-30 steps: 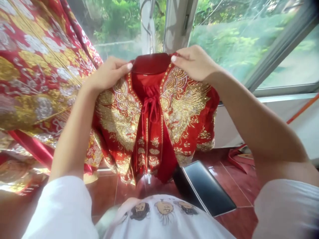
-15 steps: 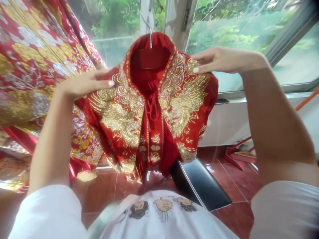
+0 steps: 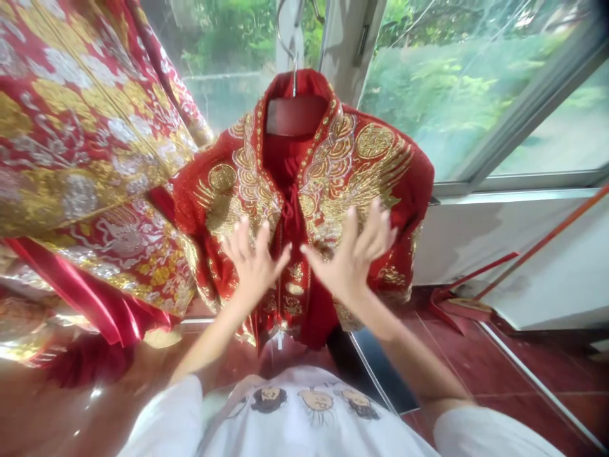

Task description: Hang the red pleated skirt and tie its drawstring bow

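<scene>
A red jacket (image 3: 328, 149) with gold and silver embroidery hangs on a hanger (image 3: 294, 70) in front of me, its collar upright and a red cord tied at the neck. Over the left half of its front is my left hand (image 3: 254, 260), open with fingers spread. My right hand (image 3: 354, 254), also open and spread, is in front of the other half. Both thumbs point toward the middle opening. Neither hand grips anything; whether the fingers touch the cloth I cannot tell.
Another red, gold and white embroidered garment (image 3: 95, 127) hangs close on the left. Windows (image 3: 428, 108) stand behind the jacket. A black box-like object (image 3: 385, 368) sits on the tiled floor below. At the right, a red-handled dustpan or broom (image 3: 457, 304) leans by the wall.
Both hands have left the jacket's shoulders and come down and inward to its chest, fingers now spread. The jacket appears slightly more to the right.
</scene>
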`<action>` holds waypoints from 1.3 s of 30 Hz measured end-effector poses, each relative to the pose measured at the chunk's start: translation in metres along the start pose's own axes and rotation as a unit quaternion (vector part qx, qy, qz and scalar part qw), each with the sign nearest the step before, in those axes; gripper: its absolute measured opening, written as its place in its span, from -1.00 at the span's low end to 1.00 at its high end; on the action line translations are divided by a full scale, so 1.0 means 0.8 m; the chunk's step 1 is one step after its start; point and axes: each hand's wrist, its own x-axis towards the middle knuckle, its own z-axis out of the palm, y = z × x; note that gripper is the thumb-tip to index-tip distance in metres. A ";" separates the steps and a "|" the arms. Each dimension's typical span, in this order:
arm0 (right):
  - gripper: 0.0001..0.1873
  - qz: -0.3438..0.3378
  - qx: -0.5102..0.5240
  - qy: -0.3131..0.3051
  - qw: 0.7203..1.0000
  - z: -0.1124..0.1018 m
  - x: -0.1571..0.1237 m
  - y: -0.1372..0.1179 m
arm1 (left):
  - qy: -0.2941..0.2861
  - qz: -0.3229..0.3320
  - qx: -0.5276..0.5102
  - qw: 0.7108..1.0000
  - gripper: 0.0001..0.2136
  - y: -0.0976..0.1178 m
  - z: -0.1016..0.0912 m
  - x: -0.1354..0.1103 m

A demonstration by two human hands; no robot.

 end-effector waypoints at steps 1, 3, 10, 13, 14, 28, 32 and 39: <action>-0.14 0.005 -0.015 -0.016 1.000 0.010 -0.030 -0.007 | -0.027 -0.016 0.012 0.999 -0.42 -0.008 0.015 -0.028; -0.17 0.067 -0.032 -0.019 0.997 0.031 -0.074 -0.009 | -0.023 -0.058 0.077 0.995 -0.46 -0.032 0.035 -0.067; -0.41 0.133 0.179 0.026 0.974 0.049 -0.090 0.036 | -0.087 0.117 0.040 0.989 -0.70 -0.077 0.011 -0.070; -0.42 0.143 0.260 -0.011 0.955 -0.001 -0.095 0.008 | -0.114 0.217 -0.050 0.968 -0.64 -0.025 -0.026 -0.068; -0.40 0.136 0.268 -0.024 0.954 -0.021 -0.098 -0.006 | -0.113 0.250 -0.093 0.957 -0.62 -0.003 -0.040 -0.069; -0.43 0.157 0.240 -0.080 0.955 0.102 -0.125 0.001 | -0.183 -0.022 -0.014 0.983 -0.87 -0.013 0.075 -0.110; -0.46 0.166 0.089 -0.081 0.979 0.104 -0.167 0.005 | -0.172 -0.136 0.016 0.975 -0.81 -0.036 0.082 -0.156; -0.51 0.191 0.029 -0.068 0.979 0.114 -0.228 0.052 | -0.121 -0.163 0.093 0.975 -0.63 -0.103 0.046 -0.220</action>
